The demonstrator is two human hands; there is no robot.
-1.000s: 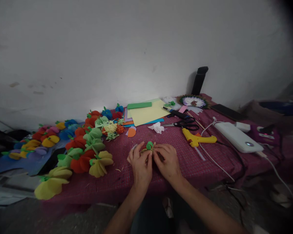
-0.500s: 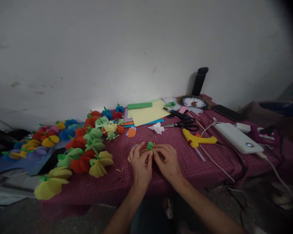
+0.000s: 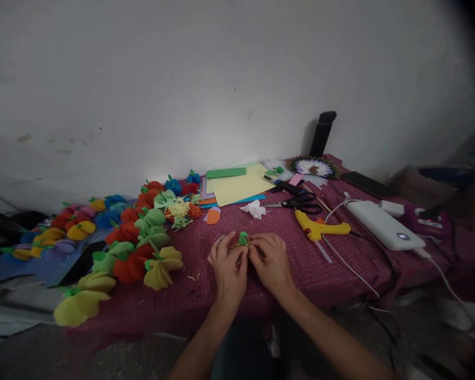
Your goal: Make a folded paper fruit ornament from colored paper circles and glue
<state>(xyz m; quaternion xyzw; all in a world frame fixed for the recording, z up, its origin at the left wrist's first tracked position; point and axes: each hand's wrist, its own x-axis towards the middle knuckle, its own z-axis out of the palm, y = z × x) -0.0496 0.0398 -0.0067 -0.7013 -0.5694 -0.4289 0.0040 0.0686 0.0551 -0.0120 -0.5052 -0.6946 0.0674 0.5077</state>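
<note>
Over the middle of the cloth-covered table (image 3: 285, 274), my left hand (image 3: 228, 266) and my right hand (image 3: 272, 264) meet fingertip to fingertip. Between their pinched fingers is a small paper piece with a green top (image 3: 243, 238) and a thin yellowish part below it. The fingers cover most of it, so its full shape is hidden. Just beyond the hands lie a crumpled white tissue (image 3: 255, 209) and an orange paper cutout (image 3: 212, 215). To the right of my right hand rests a yellow glue gun (image 3: 320, 227).
Several colourful paper pumpkins (image 3: 132, 264) crowd the left side, beside a heap of paper shreds (image 3: 180, 210). Scissors (image 3: 301, 202) and coloured sheets (image 3: 241, 184) lie at the back. A white power bank (image 3: 383, 224), cables and a dark phone (image 3: 368, 183) occupy the right.
The hands stay in nearly the same place. The green-topped piece has turned slightly between the fingertips, and the whole view has shifted a little.
</note>
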